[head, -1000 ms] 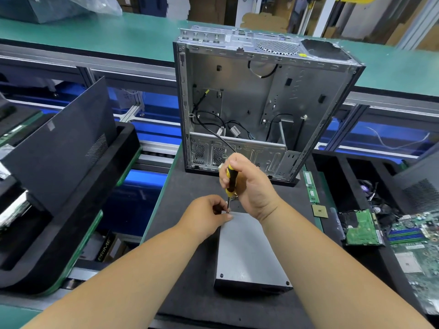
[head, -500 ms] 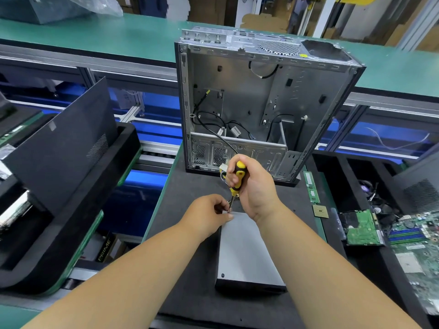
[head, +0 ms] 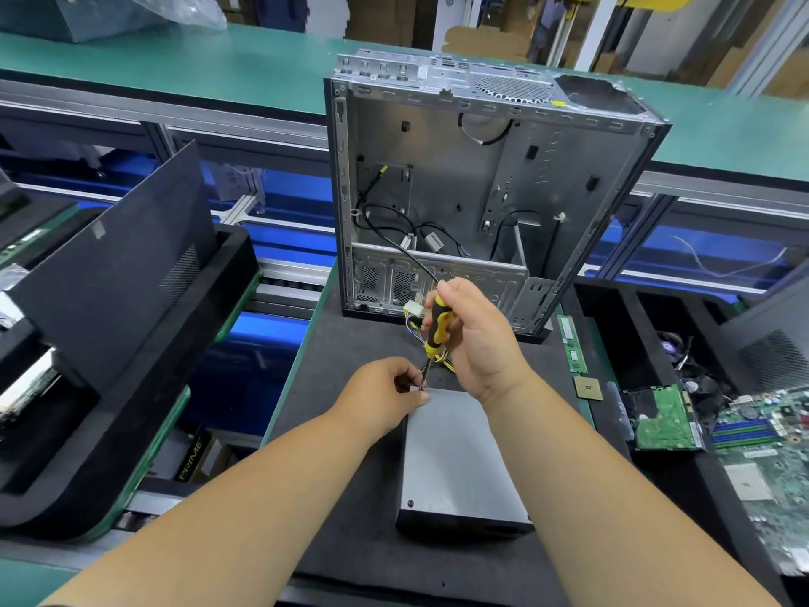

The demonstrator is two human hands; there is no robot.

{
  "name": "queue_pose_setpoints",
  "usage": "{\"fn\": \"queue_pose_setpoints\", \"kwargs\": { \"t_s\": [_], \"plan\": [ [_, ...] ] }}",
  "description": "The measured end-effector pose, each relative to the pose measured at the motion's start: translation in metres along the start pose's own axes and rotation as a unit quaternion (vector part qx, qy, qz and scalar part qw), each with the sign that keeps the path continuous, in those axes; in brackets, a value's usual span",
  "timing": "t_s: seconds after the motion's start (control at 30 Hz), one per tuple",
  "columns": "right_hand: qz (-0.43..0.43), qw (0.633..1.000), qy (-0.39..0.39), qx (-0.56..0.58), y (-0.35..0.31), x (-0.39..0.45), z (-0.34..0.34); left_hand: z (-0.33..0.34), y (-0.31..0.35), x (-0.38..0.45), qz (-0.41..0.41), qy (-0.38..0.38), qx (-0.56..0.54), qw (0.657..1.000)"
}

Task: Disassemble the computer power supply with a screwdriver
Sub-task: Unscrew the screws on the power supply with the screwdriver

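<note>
A grey metal power supply [head: 455,457] lies flat on the black mat [head: 350,497], its yellow and black wires trailing off the far end. My right hand [head: 477,339] grips a yellow and black screwdriver [head: 437,328], held nearly upright with its tip at the supply's far left corner. There my left hand [head: 385,392] pinches the shaft just above the tip, fingers resting on the corner. The screw under the tip is hidden.
An open, stripped computer case [head: 477,199] stands upright just behind the supply. To the right lie a memory stick [head: 571,343], a processor chip [head: 588,389], a green board [head: 663,420] and a motherboard [head: 770,453]. Black foam trays with a dark panel [head: 114,273] fill the left.
My right hand has turned the screwdriver handle, which now leans a little more to the right. The left hand stays on the corner and the supply has not moved.
</note>
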State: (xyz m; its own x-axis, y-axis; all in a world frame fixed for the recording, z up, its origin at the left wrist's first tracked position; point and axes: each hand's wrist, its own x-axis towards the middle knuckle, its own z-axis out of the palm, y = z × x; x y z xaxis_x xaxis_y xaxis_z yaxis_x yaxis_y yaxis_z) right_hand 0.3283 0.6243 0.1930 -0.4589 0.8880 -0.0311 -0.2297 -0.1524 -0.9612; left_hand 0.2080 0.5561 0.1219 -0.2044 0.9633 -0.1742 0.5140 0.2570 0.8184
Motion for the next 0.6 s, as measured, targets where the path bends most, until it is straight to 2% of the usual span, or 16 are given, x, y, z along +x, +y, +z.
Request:
{"fn": "queue_pose_setpoints", "kwargs": {
  "t_s": [0.13, 0.3, 0.5, 0.6],
  "plan": [
    [-0.008, 0.999, 0.044, 0.023, 0.003, 0.000, -0.002, 0.000, -0.002, -0.001, -0.002, 0.002, -0.001, 1.000],
    [0.001, 0.997, 0.052, 0.052, 0.007, 0.000, 0.006, 0.001, -0.005, 0.001, 0.002, 0.003, -0.008, 1.000],
    [-0.035, 0.994, -0.011, 0.104, 0.009, -0.002, 0.011, 0.002, -0.007, 0.001, 0.008, 0.002, -0.013, 1.000],
    [-0.034, 0.996, -0.032, 0.075, 0.007, -0.004, 0.010, 0.002, -0.007, 0.000, 0.020, 0.012, 0.009, 1.000]
  ]
}}
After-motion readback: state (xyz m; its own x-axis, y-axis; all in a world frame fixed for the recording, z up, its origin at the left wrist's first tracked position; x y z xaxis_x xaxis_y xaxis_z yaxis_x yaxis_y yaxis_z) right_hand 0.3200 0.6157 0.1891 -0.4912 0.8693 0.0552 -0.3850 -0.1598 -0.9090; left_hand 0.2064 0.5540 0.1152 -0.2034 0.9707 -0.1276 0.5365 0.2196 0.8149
